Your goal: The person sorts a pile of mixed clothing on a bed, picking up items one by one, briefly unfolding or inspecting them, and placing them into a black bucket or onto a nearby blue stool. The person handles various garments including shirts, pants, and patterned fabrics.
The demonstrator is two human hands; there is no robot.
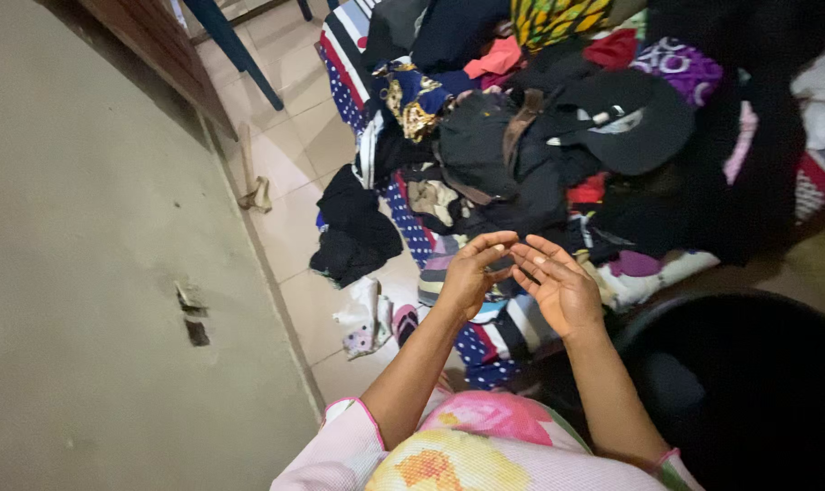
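Both hands are hovering raised, left hand point(471, 273) and right hand point(562, 286) almost touching, fingers loosely spread, grasping nothing; beyond them the clothes pile point(540, 136) is blurring into shadow

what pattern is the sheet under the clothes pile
Navy with white dots on the sheet, clearest in the head view.

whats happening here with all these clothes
A person sits over a heap of clothes piled on a striped sheet. The left hand and right hand are raised together above the heap, fingertips nearly meeting, both open and empty. A black cap lies on top; a dark garment sits on the tiled floor.
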